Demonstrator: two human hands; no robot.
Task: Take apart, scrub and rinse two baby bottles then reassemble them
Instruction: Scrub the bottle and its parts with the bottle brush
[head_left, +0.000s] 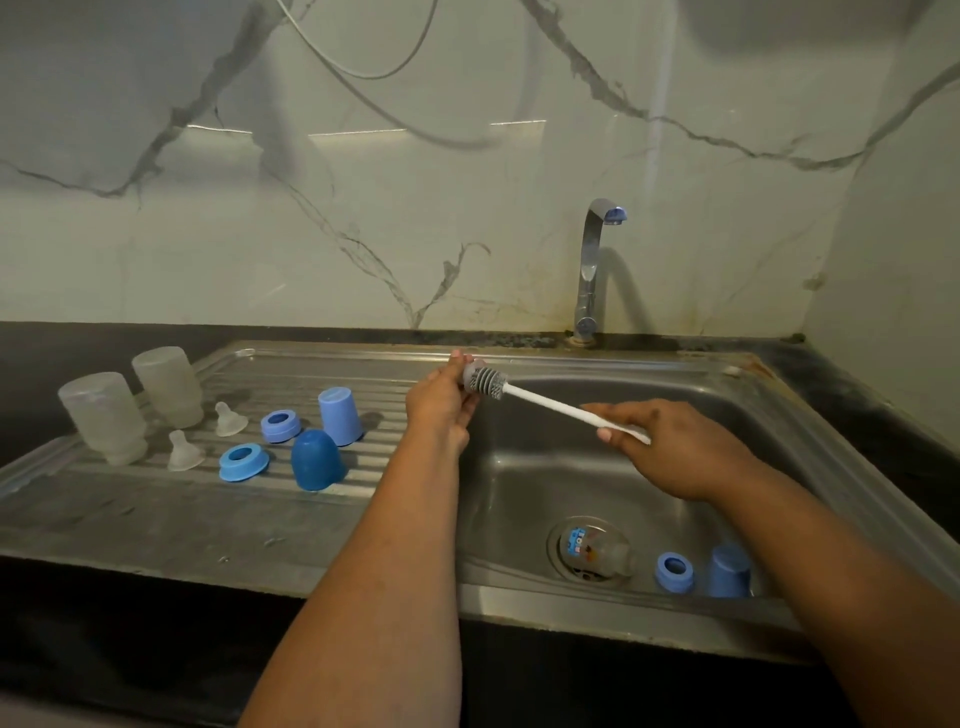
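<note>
The left hand (441, 402), at mid-frame over the sink's left edge, has its fingers curled round a small pale piece, seemingly a teat, too hidden to be sure; the grey ribbed head of the brush (488, 383) is pushed against or into it. The brush's white handle slants down to the right, where the right hand (670, 441) pinches its end between curled fingers and thumb, palm down over the basin. Both forearms reach up from the bottom of the frame, the left nearly straight, the right angled in from the lower right. In the sink (545, 467), at lower right, a clear bottle (592, 551) with a printed label lies on its side over the drain, with a blue ring (674, 571) and a blue cap (730, 570) just right of it. On the ribbed drainboard (156, 519) at left stand two frosted bottles (104, 415) upside down, two clear teats (185, 452), two blue rings (243, 461) and two blue caps (340, 415), one light, one darker. A chrome tap (592, 265) rises behind the sink against the marble wall.
</note>
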